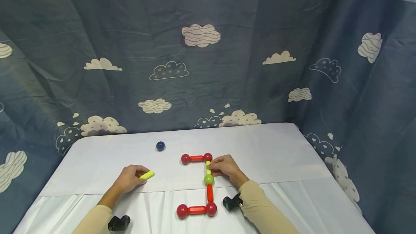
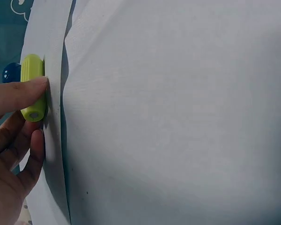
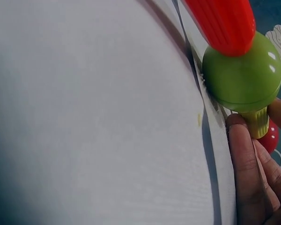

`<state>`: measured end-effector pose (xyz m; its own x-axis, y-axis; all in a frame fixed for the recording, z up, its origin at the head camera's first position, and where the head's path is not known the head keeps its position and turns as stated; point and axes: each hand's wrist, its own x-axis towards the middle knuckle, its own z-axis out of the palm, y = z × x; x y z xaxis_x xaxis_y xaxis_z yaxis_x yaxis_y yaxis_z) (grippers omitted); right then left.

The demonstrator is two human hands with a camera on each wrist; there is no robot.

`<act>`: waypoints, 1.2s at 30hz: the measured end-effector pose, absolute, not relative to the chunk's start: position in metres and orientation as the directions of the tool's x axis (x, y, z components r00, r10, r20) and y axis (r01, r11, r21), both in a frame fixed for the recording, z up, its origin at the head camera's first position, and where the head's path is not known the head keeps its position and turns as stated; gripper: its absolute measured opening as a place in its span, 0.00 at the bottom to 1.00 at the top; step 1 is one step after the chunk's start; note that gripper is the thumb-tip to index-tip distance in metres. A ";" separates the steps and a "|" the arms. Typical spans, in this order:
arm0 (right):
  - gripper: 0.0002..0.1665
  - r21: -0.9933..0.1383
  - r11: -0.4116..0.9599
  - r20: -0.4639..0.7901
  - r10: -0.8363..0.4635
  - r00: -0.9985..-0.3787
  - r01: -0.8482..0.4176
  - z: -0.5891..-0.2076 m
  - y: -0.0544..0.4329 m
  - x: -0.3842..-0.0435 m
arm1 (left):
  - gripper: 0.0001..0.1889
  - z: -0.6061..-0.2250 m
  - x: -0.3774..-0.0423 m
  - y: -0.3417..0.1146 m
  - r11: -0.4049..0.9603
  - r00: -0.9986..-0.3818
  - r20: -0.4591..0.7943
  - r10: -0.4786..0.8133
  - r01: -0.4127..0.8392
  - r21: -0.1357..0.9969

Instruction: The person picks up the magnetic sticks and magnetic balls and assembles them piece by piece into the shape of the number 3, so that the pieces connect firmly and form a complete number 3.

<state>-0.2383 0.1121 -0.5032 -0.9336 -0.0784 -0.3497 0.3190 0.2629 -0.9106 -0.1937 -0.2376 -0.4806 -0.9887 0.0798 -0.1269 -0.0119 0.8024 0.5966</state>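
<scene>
My left hand (image 1: 128, 179) pinches a loose yellow-green rod (image 1: 147, 175) between thumb and fingers, left of a ball-and-rod figure. In the left wrist view, a grey disc shows in that rod's near end. With its fingertips, my right hand (image 1: 228, 167) pinches a yellow rod (image 1: 208, 172) in the figure. That rod joins a red ball (image 1: 208, 157) to a green ball (image 1: 209, 180). A red rod (image 1: 196, 158) leads left from the upper red ball to another red ball (image 1: 185, 159). Below the green ball, a red rod (image 1: 209, 193) runs to a lower red ball (image 1: 211, 209).
From the lower red ball, a red rod (image 1: 196, 210) extends left to another red ball (image 1: 182, 211). A loose dark blue ball (image 1: 160, 146) lies farther back on the white-covered table (image 1: 260, 143). A cloud-patterned curtain (image 1: 234, 64) hangs behind the table.
</scene>
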 end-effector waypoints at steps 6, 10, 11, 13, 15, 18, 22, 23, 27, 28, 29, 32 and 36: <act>0.14 -0.898 0.288 -0.364 -0.063 -0.929 0.333 -0.501 0.112 -0.239 | 0.13 -0.483 -0.193 -0.237 0.786 -0.989 -0.122 0.080 -0.012 0.618; 0.14 -0.906 0.265 -0.361 -0.075 -0.930 0.330 -0.500 0.112 -0.239 | 0.12 -0.486 -0.192 -0.237 0.773 -0.991 -0.111 0.079 -0.009 0.634; 0.14 -0.907 0.257 -0.362 -0.076 -0.929 0.332 -0.500 0.112 -0.240 | 0.11 -0.485 -0.192 -0.236 0.770 -0.991 -0.104 0.085 -0.001 0.638; 0.14 -0.911 0.243 -0.362 -0.079 -0.929 0.334 -0.501 0.112 -0.240 | 0.11 -0.485 -0.191 -0.234 0.765 -0.991 -0.097 0.091 0.007 0.644; 0.14 -0.912 0.237 -0.362 -0.079 -0.929 0.335 -0.502 0.112 -0.239 | 0.11 -0.485 -0.190 -0.232 0.762 -0.991 -0.092 0.101 0.017 0.648; 0.14 -0.912 0.242 -0.360 -0.078 -0.930 0.332 -0.501 0.111 -0.238 | 0.11 -0.485 -0.190 -0.225 0.760 -0.989 -0.089 0.120 0.034 0.649; 0.13 -0.909 0.247 -0.363 -0.070 -0.929 0.336 -0.500 0.111 -0.236 | 0.10 -0.484 -0.191 -0.210 0.761 -0.985 -0.089 0.145 0.053 0.647; 0.13 -0.908 0.246 -0.366 -0.068 -0.928 0.340 -0.500 0.111 -0.236 | 0.10 -0.484 -0.191 -0.205 0.760 -0.984 -0.090 0.152 0.058 0.648; 0.13 -0.908 0.245 -0.365 -0.068 -0.929 0.339 -0.500 0.111 -0.236 | 0.10 -0.484 -0.192 -0.189 0.747 -0.974 -0.078 0.213 0.111 0.656; 0.13 -0.909 0.243 -0.364 -0.070 -0.929 0.338 -0.500 0.111 -0.236 | 0.10 -0.484 -0.193 -0.186 0.742 -0.970 -0.072 0.231 0.128 0.658; 0.13 -0.909 0.243 -0.364 -0.071 -0.929 0.338 -0.500 0.111 -0.236 | 0.10 -0.484 -0.193 -0.182 0.740 -0.966 -0.064 0.249 0.146 0.657; 0.13 -0.908 0.238 -0.369 -0.068 -0.927 0.344 -0.499 0.111 -0.236 | 0.10 -0.482 -0.194 -0.174 0.728 -0.954 -0.041 0.298 0.199 0.656; 0.14 -0.909 0.240 -0.368 -0.071 -0.927 0.342 -0.498 0.111 -0.236 | 0.11 -0.477 -0.195 -0.165 0.724 -0.944 -0.003 0.330 0.251 0.643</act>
